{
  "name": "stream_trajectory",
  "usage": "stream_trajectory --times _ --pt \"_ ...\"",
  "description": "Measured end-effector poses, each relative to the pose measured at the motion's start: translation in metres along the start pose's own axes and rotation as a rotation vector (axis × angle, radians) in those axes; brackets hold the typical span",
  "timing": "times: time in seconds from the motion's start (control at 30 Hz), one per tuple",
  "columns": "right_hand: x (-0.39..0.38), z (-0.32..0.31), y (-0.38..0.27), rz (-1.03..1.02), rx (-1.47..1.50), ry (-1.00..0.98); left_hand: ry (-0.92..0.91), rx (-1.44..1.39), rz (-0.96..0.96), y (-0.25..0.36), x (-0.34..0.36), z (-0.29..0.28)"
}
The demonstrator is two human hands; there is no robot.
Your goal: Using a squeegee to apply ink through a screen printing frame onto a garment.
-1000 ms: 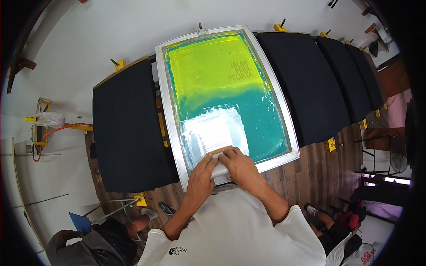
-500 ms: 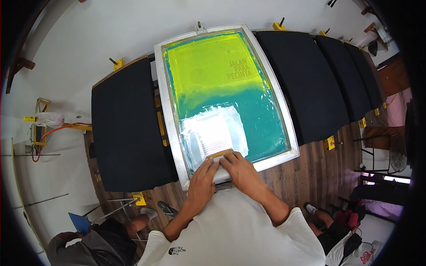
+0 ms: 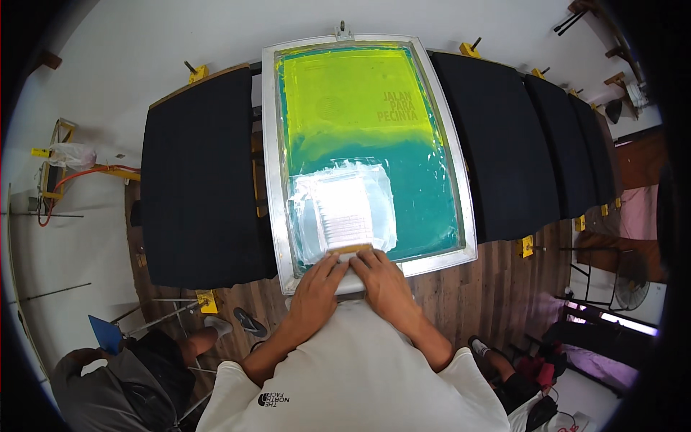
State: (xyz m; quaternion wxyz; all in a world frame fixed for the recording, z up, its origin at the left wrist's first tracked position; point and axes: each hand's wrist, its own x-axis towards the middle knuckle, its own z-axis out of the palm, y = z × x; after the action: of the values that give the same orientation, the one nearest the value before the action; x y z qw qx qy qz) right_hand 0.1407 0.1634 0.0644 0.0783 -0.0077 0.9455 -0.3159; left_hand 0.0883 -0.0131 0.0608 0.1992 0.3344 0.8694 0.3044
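Both hands grip a wooden-edged squeegee point(image 3: 350, 249) at the near end of a screen-printing frame point(image 3: 455, 173). My left hand point(image 3: 317, 286) holds its left part, and my right hand point(image 3: 384, 282) holds its right part, thumbs close together. Fingers and palms hide much of the squeegee. Just beyond it, a patch of white ink point(image 3: 381, 209) is spread over the near left of the green mesh point(image 3: 425, 209). The far half of the mesh is yellow-green point(image 3: 345, 79), with faint lettering and a round mark.
Black fabric-covered boards stand on the left point(image 3: 201, 180) and right point(image 3: 497, 144), with more farther right. Yellow clamps point(image 3: 527, 246) stick out along the edges. One seated person point(image 3: 137, 381) is at lower left, another person's leg point(image 3: 497, 363) at lower right. A fan point(image 3: 632, 279) stands right.
The view has turned a little, so the frame appears straighter. Both hands stay on the squeegee at the near end of the white ink; the ink patch looks much the same.
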Motion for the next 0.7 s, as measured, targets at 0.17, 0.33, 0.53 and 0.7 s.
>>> stream_trajectory --times 0.17,0.33,0.53,0.7 --pt "-0.003 -0.002 -0.003 0.003 0.016 0.009 -0.047 -0.035 -0.016 0.001 -0.002 -0.002" --pt "0.001 -0.01 -0.001 0.021 0.053 -0.058 -0.066 -0.042 -0.031 0.002 -0.002 -0.004" --pt "0.06 -0.032 0.008 -0.055 -0.065 0.003 0.183 -0.016 0.102 -0.018 0.047 -0.024" --pt "0.15 -0.042 0.046 -0.094 -0.134 0.009 0.098 -0.06 -0.055 -0.039 0.137 -0.059"
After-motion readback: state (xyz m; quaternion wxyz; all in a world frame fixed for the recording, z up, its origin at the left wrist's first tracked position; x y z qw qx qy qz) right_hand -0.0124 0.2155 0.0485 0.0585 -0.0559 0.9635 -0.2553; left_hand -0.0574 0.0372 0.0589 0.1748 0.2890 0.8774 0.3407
